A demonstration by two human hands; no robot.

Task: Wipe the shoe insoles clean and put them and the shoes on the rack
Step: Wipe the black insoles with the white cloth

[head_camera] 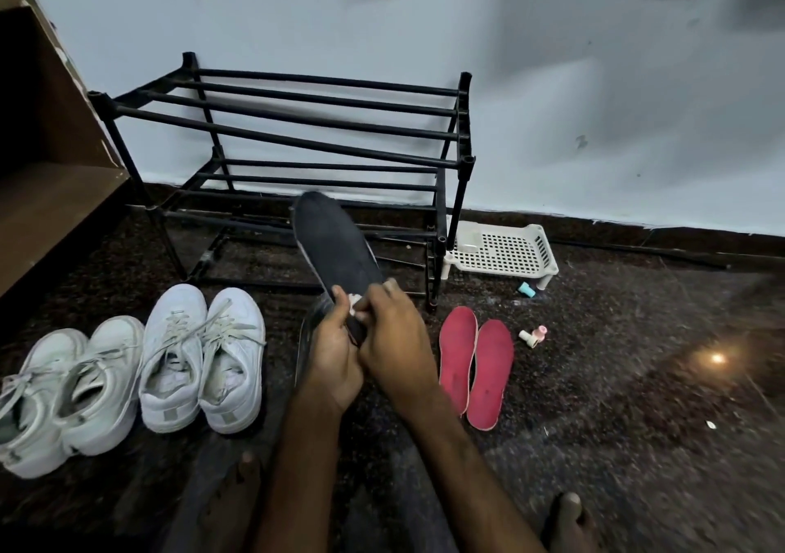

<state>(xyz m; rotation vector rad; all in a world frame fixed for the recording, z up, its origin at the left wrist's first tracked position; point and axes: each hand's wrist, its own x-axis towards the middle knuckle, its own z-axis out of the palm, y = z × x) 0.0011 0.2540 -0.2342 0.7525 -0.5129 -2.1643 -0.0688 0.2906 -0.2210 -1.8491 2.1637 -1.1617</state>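
Left hand (pixel 335 355) grips dark fabric insole (pixel 335 246); right hand (pixel 393 331) pinches white wipe (pixel 356 301).

No legible text, label, brand, number or sign appears on any item in view.

Off to your right, a white plastic basket (pixel 503 250) sits on the dark floor (pixel 637 382) against the wall (pixel 552 85); a small teal cap (pixel 528 289) lies just beside it, a pink-topped bottle (pixel 533 336) nearer you, brown cabinet (pixel 46 161) far left.
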